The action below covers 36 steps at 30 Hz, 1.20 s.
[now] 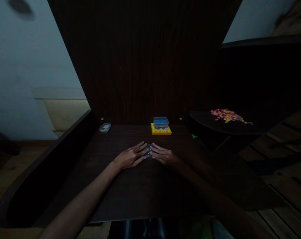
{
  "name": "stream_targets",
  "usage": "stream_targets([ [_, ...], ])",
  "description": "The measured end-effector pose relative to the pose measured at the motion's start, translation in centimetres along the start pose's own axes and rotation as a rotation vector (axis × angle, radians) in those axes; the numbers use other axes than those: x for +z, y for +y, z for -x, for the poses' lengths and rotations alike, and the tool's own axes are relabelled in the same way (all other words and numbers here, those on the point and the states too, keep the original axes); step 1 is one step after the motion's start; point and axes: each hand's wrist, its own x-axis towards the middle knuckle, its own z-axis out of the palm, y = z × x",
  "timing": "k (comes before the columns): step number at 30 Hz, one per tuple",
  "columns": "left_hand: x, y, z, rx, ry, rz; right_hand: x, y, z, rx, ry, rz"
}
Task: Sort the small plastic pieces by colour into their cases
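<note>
Both my hands rest on a dark wooden desk (120, 196) near its middle. My left hand (130, 156) lies flat with its fingers stretched toward a small dark object (148, 150) that sits between the two hands. My right hand (164, 155) mirrors it, fingertips touching the same object. The dim light hides what the object is. Behind the hands, a clear box with a blue lid (161, 122) stands on a flat yellow box (161, 130).
A small clear case (105, 127) lies at the desk's back left. A pile of bright pink and yellow pieces (227, 115) sits on a dark shelf (215, 127) to the right. A tall dark panel (145, 59) rises behind the desk. A raised side rail (50, 162) runs along the left.
</note>
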Motion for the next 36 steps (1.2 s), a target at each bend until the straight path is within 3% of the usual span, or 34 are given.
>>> stream_targets([
  [19,-0.1,0.5,-0.2,-0.031,0.064,0.119,0.2,-0.1,-0.1,0.081,0.036,-0.048],
  [25,-0.1,0.4,-0.2,-0.123,0.074,0.181,-0.3,-0.4,-0.5,0.220,0.050,-0.076],
  [31,-0.2,0.4,-0.3,-0.188,0.051,0.235,-0.5,-0.5,-1.1,0.346,-0.025,-0.081],
  [36,-0.6,-0.3,-0.1,-0.205,0.037,0.206,-1.4,-0.4,-1.9,0.369,-0.015,-0.080],
])
